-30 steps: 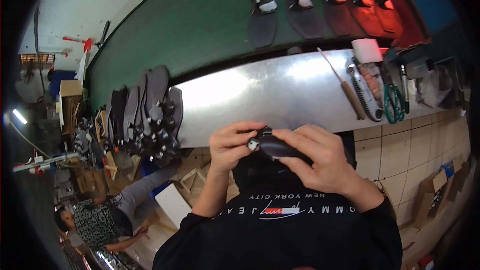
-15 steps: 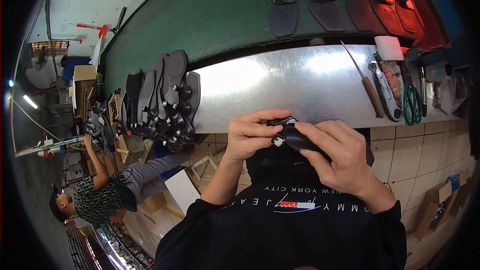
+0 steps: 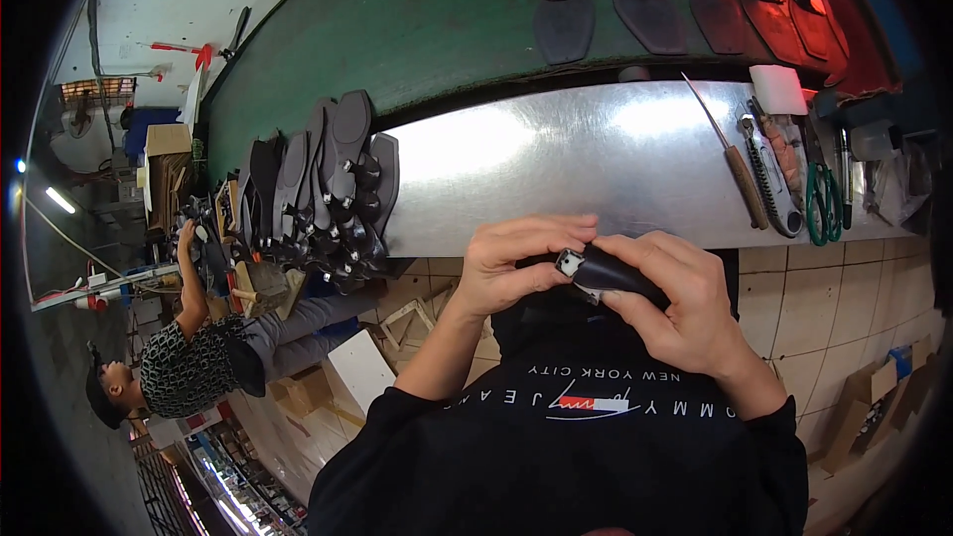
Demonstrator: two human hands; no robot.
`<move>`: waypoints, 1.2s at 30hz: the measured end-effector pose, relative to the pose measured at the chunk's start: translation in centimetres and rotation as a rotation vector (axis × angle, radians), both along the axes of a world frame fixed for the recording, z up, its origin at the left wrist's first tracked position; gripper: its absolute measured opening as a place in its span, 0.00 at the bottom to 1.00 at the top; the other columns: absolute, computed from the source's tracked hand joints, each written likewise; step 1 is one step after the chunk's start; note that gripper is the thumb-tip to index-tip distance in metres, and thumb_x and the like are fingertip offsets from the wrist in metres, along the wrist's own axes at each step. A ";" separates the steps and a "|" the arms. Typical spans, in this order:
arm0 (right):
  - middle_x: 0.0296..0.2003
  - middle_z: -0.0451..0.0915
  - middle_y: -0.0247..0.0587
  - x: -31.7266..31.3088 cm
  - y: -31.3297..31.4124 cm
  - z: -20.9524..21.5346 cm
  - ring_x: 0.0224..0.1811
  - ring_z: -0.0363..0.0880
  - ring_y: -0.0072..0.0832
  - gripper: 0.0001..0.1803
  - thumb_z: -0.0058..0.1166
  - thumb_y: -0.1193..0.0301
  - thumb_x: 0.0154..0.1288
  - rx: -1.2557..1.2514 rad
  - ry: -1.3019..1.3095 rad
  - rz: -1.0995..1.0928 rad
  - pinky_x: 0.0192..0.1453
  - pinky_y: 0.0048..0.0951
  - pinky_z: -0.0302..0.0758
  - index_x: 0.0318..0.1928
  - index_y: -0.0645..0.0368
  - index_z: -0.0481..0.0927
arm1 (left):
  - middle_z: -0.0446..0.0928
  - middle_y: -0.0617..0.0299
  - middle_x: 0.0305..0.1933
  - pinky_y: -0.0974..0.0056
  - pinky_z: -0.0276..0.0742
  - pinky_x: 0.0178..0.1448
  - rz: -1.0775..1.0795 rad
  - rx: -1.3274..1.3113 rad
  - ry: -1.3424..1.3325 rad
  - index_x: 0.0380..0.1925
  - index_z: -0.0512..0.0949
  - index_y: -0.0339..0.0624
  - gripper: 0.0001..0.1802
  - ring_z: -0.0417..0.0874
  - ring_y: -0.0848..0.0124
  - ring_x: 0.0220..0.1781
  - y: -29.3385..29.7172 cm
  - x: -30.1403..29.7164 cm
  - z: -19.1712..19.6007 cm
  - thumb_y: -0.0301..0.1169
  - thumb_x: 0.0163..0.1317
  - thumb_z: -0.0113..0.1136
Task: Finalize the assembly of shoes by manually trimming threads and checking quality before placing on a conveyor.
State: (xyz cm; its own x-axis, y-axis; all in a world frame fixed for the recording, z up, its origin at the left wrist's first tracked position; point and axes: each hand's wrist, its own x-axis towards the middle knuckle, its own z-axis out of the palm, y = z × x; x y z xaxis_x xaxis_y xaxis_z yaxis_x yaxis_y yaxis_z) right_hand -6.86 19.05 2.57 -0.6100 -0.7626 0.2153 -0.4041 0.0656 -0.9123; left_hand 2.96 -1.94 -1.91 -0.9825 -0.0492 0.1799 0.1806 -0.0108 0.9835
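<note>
Both hands work on a small glossy black piece that looks like a shoe heel (image 3: pixel 620 276), held above my lap at the near edge of the metal bench. Its white end, with a small dark hole, faces left. My right hand (image 3: pixel 680 293) grips the dark body between fingers and thumb. At the white end, my left hand (image 3: pixel 506 263) has its thumb against the piece and its fingers bent over the top. Those fingers partly hide what they touch.
A metal bench top (image 3: pixel 516 169) borders a green surface (image 3: pixel 427 30). Dark soles with shiny pieces (image 3: pixel 342 179) pile up at left; several soles with straps (image 3: pixel 650 0) lie at far right. An awl (image 3: pixel 740 174), a cutter (image 3: pixel 769 174) and green-handled scissors (image 3: pixel 824 201) lie right. A co-worker (image 3: pixel 194 367) is at left.
The piece has turned in my hands, so its white end shows more plainly and points left. My left fingers have shifted right over it. The co-worker's arm has moved slightly.
</note>
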 end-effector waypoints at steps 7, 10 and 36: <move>0.34 0.81 0.46 0.3 -0.7 -0.6 0.33 0.82 0.33 0.20 0.61 0.78 0.50 -0.057 -0.118 -0.043 0.38 0.28 0.75 0.47 0.67 0.78 | 0.81 0.50 0.38 0.66 0.73 0.43 0.182 -0.309 0.024 0.43 0.80 0.29 0.34 0.79 0.65 0.39 1.8 -0.4 -0.1 0.52 0.70 0.39; 0.31 0.81 0.45 0.4 -0.9 -0.7 0.30 0.81 0.35 0.15 0.60 0.79 0.52 -0.019 -0.312 -0.070 0.36 0.29 0.75 0.43 0.62 0.80 | 0.80 0.48 0.38 0.66 0.71 0.43 0.231 -0.276 -0.017 0.42 0.79 0.27 0.43 0.77 0.66 0.39 2.5 -0.6 -0.2 0.60 0.71 0.29; 0.33 0.75 0.40 0.5 -1.2 -1.5 0.32 0.78 0.39 0.14 0.63 0.76 0.45 0.025 0.090 0.022 0.34 0.33 0.75 0.37 0.54 0.82 | 0.82 0.51 0.36 0.66 0.75 0.42 0.400 -0.199 -0.016 0.39 0.81 0.28 0.24 0.82 0.66 0.35 3.1 -0.6 -1.1 0.37 0.74 0.40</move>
State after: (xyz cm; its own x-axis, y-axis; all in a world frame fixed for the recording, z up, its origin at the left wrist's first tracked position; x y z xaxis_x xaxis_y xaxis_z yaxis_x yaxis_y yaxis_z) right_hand -6.32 17.89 1.03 -0.5725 -0.7812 0.2490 -0.4857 0.0785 -0.8706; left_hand 2.36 1.19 -3.03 -0.8958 -0.3921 0.2094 0.1171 0.2463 0.9621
